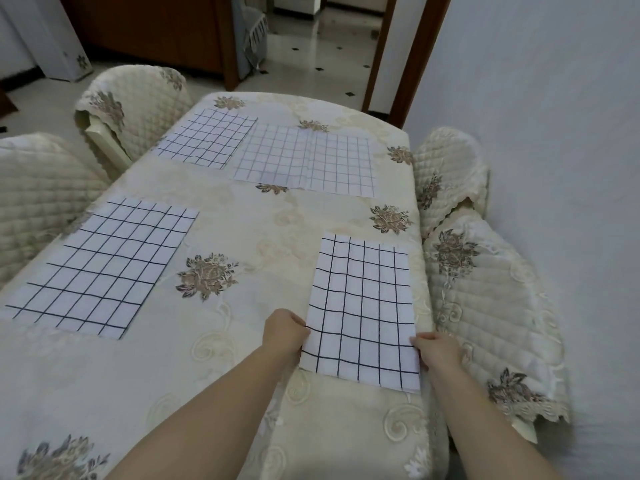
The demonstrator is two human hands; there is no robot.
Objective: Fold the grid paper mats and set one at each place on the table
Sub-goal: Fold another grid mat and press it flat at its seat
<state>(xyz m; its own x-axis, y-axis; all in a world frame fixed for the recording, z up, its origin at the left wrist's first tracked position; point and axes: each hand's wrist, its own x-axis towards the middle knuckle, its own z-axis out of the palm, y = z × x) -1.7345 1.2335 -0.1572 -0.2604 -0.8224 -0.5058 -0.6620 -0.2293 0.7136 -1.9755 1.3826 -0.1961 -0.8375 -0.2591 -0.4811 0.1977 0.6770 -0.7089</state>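
Observation:
A folded white grid paper mat lies near the table's right edge. My left hand grips its left edge and my right hand grips its right edge, both near the mat's near end. Another folded mat lies flat at the near left place. A third folded mat lies at the far left place. A wider, unfolded grid mat with a middle crease lies at the far centre, its left edge beside the third mat.
The table wears a cream floral cloth. Quilted-cover chairs stand at the left, far left and right, with another at the far right. A white wall runs along the right, close to the right chairs.

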